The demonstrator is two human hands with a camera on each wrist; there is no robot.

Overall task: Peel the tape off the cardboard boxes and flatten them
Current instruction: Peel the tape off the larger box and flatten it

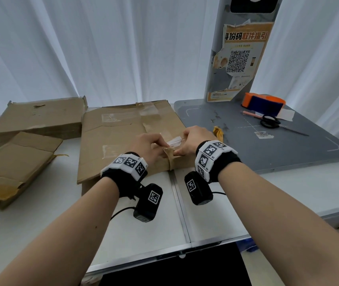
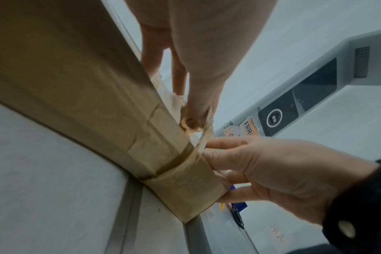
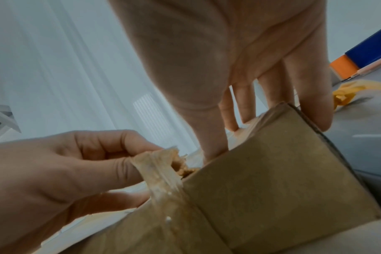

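A flat brown cardboard box point(image 1: 123, 137) lies on the white table in front of me. A strip of brownish tape point(image 1: 169, 159) wraps over its near edge. My left hand point(image 1: 165, 148) pinches the loose end of this tape point(image 3: 161, 177) between thumb and forefinger, and the strip is stretched up off the box point(image 3: 283, 180). My right hand point(image 1: 185, 144) rests on the box top just right of the strip, fingers straight, thumb near the edge. In the left wrist view the left hand point(image 2: 194, 118) holds the tape point(image 2: 205, 135) above the box point(image 2: 87, 86), with the right hand point(image 2: 220, 163) beside it.
Two more cardboard boxes point(image 1: 38, 118) point(image 1: 13, 162) lie at the left. On the right a grey platform point(image 1: 267, 145) carries scissors point(image 1: 272, 121), an orange and blue tape dispenser point(image 1: 263, 102), a pen point(image 1: 251, 114) and a crumpled tape wad point(image 1: 218, 132). White curtains hang behind.
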